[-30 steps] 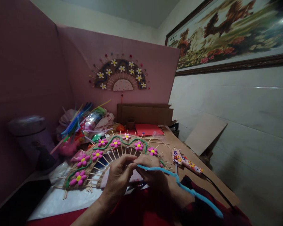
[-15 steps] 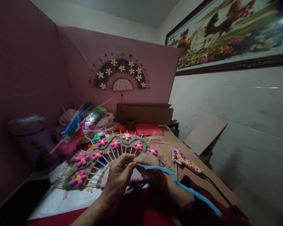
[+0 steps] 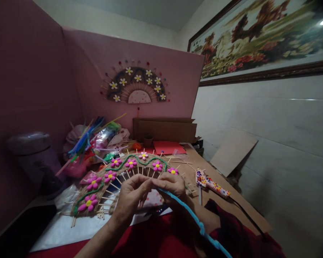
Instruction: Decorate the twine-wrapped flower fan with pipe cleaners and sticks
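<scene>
Both of my hands meet above the near part of a fan-shaped craft [image 3: 111,195]. The fan is made of twine and thin sticks, with pink flowers and a wavy green strip on it. Between its fingertips, my right hand [image 3: 172,184] pinches a light blue pipe cleaner [image 3: 195,218], whose long end trails down to the right over the forearm. My left hand [image 3: 131,195] is closed in a pinch at the pipe cleaner's tip, the fingertips of both hands touching. The very end is hidden by the fingers.
A glue gun [image 3: 211,183] in flowered wrapping lies on the brown board at right, its cord running toward me. Behind the fan are red paper [image 3: 168,147], a pile of pipe cleaners [image 3: 87,138] and cardboard [image 3: 164,130]. A lidded container [image 3: 33,161] stands left. A finished-looking fan [image 3: 137,84] hangs behind.
The pipe cleaner's trailing end has swung down and closer to me. My right hand has turned slightly, and both hands remain together at its tip.
</scene>
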A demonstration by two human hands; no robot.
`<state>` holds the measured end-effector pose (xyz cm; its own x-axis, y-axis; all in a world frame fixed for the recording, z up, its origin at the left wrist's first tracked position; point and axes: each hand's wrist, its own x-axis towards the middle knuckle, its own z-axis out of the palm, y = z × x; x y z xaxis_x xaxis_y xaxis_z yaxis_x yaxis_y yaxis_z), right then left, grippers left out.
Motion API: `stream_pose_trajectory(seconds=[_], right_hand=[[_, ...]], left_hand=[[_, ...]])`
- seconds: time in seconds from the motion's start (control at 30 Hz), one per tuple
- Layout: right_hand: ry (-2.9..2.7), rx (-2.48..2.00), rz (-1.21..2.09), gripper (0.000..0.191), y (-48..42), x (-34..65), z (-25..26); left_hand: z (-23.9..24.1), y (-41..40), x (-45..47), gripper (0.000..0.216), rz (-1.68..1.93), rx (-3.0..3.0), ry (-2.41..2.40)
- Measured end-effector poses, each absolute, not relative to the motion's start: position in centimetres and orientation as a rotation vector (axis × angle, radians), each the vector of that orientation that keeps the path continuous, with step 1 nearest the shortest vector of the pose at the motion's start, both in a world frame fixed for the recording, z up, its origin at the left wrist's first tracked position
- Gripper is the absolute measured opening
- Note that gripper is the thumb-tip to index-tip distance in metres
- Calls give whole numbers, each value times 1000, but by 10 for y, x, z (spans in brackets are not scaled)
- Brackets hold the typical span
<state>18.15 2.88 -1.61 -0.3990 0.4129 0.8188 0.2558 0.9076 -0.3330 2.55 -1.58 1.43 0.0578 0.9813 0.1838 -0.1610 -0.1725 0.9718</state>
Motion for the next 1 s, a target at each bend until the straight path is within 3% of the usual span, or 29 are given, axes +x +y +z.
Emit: stream_pose_trajectory(seconds=[0.2,0.67,0.83,1.0], right_hand=[[-1965,-310,48,32,30,185,-8],[-1916,-403,-11,19,11,180,4],[-1973,-370,-407,13,8,180,-2],[-2030,-416,-714,19,-7,177,5]], left_hand=[[11,-16,25,29,1307,1336,956],[12,-20,28,24,1321,1479,1042],[12,-22,27,22,1357,1610,1038],[9,-22,23,21,1402,1728,1036]])
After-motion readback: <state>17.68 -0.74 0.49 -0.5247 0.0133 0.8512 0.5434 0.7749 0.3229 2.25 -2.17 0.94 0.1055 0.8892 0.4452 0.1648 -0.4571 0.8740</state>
